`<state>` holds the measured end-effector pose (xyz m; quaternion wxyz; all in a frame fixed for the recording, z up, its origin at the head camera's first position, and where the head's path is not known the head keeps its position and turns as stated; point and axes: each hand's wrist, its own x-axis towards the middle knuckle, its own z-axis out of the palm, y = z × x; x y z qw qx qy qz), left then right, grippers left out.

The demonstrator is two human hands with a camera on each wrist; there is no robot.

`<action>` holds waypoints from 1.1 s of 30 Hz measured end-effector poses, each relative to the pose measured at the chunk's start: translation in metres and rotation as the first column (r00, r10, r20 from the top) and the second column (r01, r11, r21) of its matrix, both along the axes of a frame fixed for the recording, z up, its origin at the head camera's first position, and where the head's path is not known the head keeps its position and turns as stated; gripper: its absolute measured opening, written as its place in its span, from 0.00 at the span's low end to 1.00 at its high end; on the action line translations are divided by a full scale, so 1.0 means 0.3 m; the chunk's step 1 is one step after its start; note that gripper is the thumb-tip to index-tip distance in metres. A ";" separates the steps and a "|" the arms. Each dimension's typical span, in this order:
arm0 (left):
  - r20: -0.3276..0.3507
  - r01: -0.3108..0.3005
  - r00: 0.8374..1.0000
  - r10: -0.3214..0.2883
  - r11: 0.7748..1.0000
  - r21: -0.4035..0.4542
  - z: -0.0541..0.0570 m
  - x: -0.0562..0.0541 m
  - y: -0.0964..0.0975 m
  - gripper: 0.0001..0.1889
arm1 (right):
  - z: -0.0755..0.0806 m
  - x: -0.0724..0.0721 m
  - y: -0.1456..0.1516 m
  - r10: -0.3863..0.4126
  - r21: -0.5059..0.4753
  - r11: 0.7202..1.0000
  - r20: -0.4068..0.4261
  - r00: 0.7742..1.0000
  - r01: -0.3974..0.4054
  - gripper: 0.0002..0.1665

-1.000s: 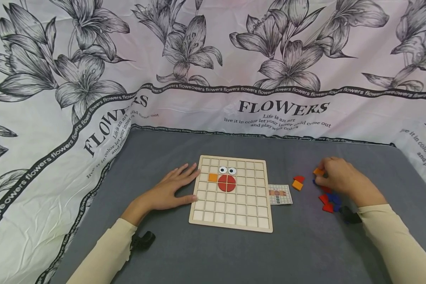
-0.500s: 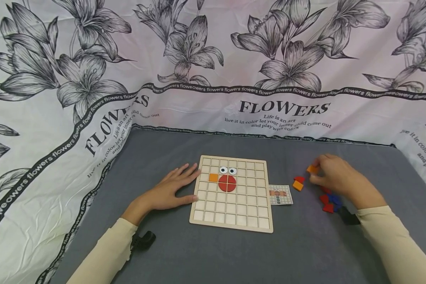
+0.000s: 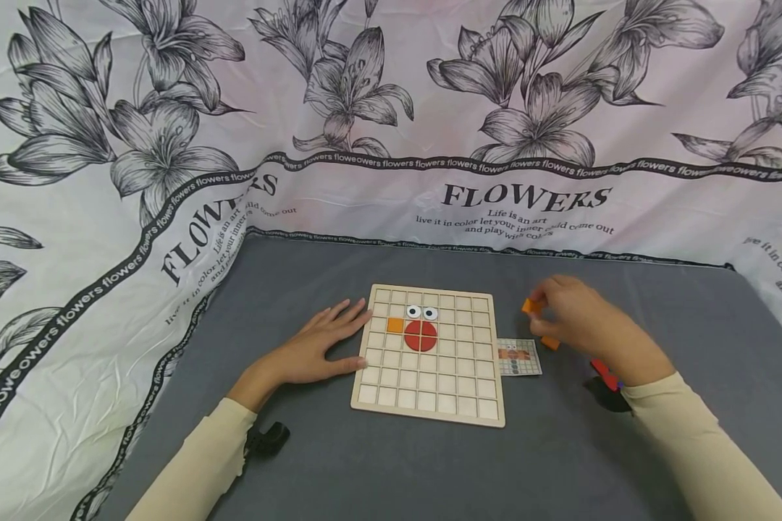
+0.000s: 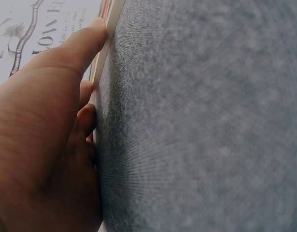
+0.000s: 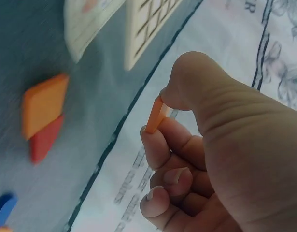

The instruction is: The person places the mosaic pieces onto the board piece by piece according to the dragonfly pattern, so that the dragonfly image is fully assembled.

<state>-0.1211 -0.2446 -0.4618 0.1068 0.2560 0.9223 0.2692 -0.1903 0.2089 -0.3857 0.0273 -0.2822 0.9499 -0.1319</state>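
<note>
While an orange square [image 5: 155, 116] is pinched by its edges between the thumb and fingertips of the right hand [image 3: 580, 316], it is held tilted, to the right of a wooden grid board [image 3: 444, 362]. Nothing is grasped by the left hand [image 3: 313, 349]; its fingers are spread, with the thumb set against the board's left edge. For a clean placement, the square would best be gripped lightly, levelled before being lowered and lined up with the ridges of one cell, with the board steadied from the side. On the board, two eyes [image 3: 413, 312] are set above a red circle [image 3: 420, 336], and a placed square [image 3: 395, 325] is seated just left of it. By the right edge, a printed card [image 3: 520, 358] is laid near a loose square [image 3: 549, 342], which is touched by a red piece [image 5: 47, 140]. Farther right, red and blue pieces [image 3: 604, 375] are partly hidden by the arm. All are supported by a grey bench [image 3: 280, 289], backed by flower-printed cloth [image 3: 345, 195].
</note>
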 end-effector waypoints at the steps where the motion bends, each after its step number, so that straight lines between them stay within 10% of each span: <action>1: 0.001 0.000 1.000 0.000 1.000 0.004 0.000 0.000 0.000 0.46 | 0.000 0.002 -0.014 0.018 -0.010 1.000 -0.012 1.000 -0.018 0.16; 33: -0.015 0.002 1.000 -0.002 1.000 -0.005 -0.010 -0.004 -0.004 0.46 | -0.029 0.067 -0.462 0.253 -0.041 0.967 0.003 0.967 -0.253 0.13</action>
